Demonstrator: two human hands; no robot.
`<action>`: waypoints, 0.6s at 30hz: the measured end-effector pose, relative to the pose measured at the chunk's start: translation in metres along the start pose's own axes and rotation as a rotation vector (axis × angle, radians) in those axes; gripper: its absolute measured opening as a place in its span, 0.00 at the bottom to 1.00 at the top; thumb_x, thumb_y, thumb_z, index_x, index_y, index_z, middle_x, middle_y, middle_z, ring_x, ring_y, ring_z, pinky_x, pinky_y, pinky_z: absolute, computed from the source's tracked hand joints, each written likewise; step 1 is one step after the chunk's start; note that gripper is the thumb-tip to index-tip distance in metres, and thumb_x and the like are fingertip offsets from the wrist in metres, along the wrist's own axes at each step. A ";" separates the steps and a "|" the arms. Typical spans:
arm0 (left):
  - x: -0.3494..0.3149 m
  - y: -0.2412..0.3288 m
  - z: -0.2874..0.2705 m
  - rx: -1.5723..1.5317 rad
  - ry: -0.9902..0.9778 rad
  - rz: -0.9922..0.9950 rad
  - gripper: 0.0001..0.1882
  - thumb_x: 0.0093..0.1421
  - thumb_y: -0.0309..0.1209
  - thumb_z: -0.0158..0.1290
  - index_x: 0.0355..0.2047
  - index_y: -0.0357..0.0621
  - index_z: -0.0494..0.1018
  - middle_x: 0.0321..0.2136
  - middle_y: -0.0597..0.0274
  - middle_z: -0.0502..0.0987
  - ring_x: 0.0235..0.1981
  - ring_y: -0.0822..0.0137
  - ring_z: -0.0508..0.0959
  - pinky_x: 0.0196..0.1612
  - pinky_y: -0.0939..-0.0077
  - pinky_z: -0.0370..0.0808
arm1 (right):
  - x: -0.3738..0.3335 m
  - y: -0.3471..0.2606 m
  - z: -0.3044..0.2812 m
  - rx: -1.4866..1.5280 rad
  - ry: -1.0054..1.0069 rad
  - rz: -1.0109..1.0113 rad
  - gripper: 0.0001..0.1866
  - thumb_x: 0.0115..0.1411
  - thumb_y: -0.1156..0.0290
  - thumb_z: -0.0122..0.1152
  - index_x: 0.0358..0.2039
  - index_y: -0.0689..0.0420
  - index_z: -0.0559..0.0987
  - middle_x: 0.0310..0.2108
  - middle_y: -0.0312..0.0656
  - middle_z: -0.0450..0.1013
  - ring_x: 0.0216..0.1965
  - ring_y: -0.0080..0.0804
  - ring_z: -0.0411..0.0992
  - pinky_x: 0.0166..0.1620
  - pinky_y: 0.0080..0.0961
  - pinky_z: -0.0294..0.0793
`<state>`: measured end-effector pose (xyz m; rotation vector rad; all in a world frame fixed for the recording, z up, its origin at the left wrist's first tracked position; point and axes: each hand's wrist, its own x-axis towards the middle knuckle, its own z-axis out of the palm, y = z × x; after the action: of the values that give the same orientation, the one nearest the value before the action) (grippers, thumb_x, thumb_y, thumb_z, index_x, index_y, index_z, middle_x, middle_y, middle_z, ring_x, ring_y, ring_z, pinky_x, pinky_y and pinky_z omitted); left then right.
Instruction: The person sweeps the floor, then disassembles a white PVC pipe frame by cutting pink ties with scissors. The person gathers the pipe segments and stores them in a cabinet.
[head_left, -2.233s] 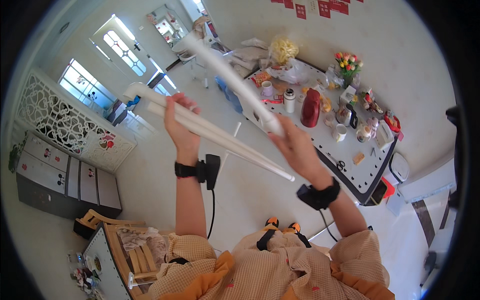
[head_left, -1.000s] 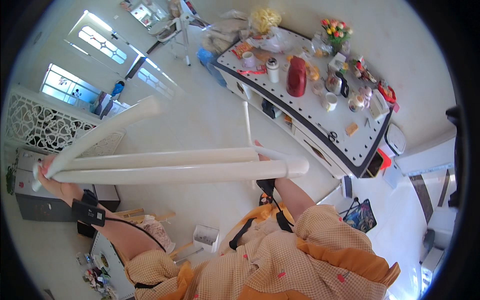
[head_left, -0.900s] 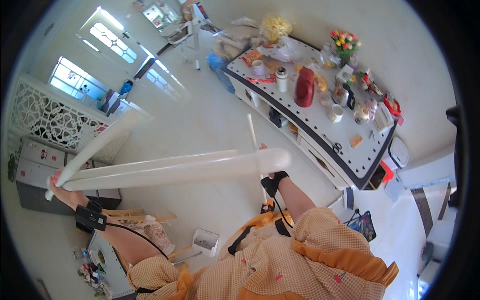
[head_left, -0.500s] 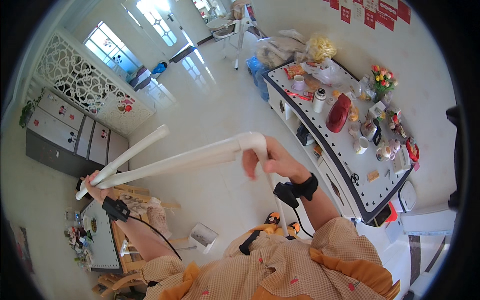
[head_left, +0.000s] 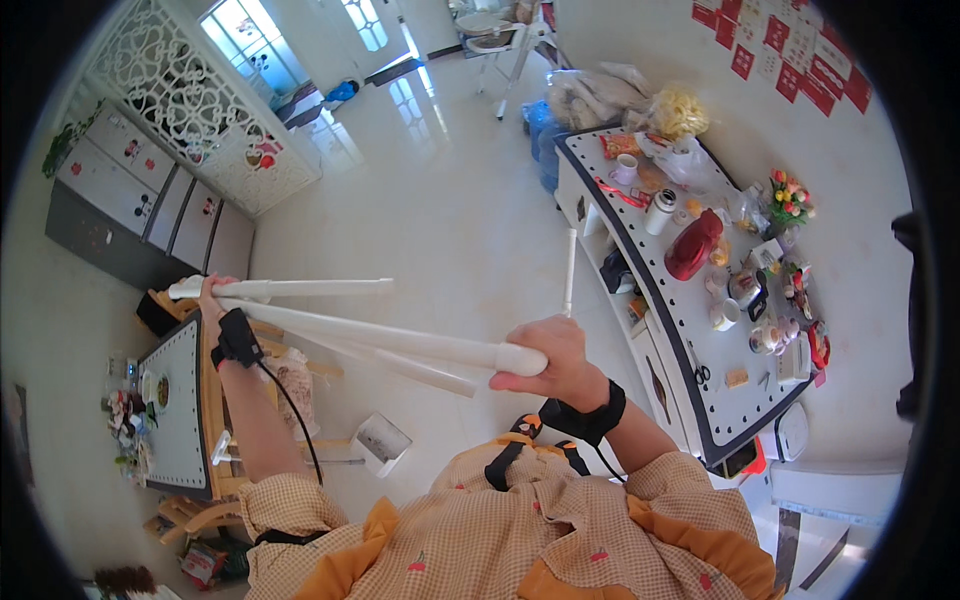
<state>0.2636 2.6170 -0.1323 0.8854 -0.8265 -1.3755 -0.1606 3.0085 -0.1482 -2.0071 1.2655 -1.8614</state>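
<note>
A white pipe frame (head_left: 400, 334) with rounded elbow corners hangs in the air between my two hands. My left hand (head_left: 210, 295) is closed around its left end, where several pipes meet. One short pipe (head_left: 330, 288) points rightward from there, its far end free. My right hand (head_left: 562, 358) wraps around the elbow at the right end, thumb toward the near side. Past that fist, a thin white pipe (head_left: 570, 272) points away from me toward the floor; where it joins is hidden by the hand. Both wrists wear black straps with cables.
A long white counter (head_left: 640, 225) on the right carries a red kettle (head_left: 693, 245), cups, flowers and scissors. At left stand a table (head_left: 180, 400) and wooden chairs. A white box (head_left: 382, 443) sits on the floor near my feet. Grey cabinets (head_left: 150, 200) line the left wall.
My right hand has gone from loose fingers at the elbow to a closed grip. The frame has turned: its right leg, formerly pointing toward my feet, now points away. My view has shifted slightly.
</note>
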 end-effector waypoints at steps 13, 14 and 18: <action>-0.150 0.022 0.111 -0.580 -0.101 0.339 0.07 0.48 0.26 0.50 0.19 0.46 0.63 0.13 0.73 0.60 0.16 0.77 0.61 0.24 0.84 0.65 | -0.031 0.090 0.020 0.674 0.464 0.812 0.22 0.64 0.52 0.39 0.19 0.53 0.65 0.08 0.28 0.52 0.08 0.16 0.48 0.13 0.17 0.44; -0.157 0.024 0.118 -0.601 -0.118 0.377 0.07 0.48 0.26 0.50 0.19 0.46 0.63 0.14 0.73 0.60 0.16 0.78 0.61 0.24 0.84 0.65 | -0.032 0.095 0.023 0.746 0.419 0.861 0.22 0.64 0.52 0.39 0.18 0.52 0.63 0.08 0.28 0.50 0.08 0.16 0.46 0.13 0.18 0.43; -0.177 0.041 0.135 -0.599 -0.213 0.529 0.06 0.49 0.26 0.50 0.20 0.48 0.63 0.14 0.74 0.60 0.16 0.78 0.60 0.23 0.84 0.64 | -0.020 0.110 0.029 0.944 0.339 1.028 0.24 0.62 0.47 0.42 0.15 0.49 0.59 0.09 0.26 0.45 0.10 0.16 0.44 0.16 0.18 0.44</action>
<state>0.1558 2.7885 -0.0316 0.0434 -0.6814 -1.1489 -0.1861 2.9383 -0.2362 -0.4241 0.8764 -1.6937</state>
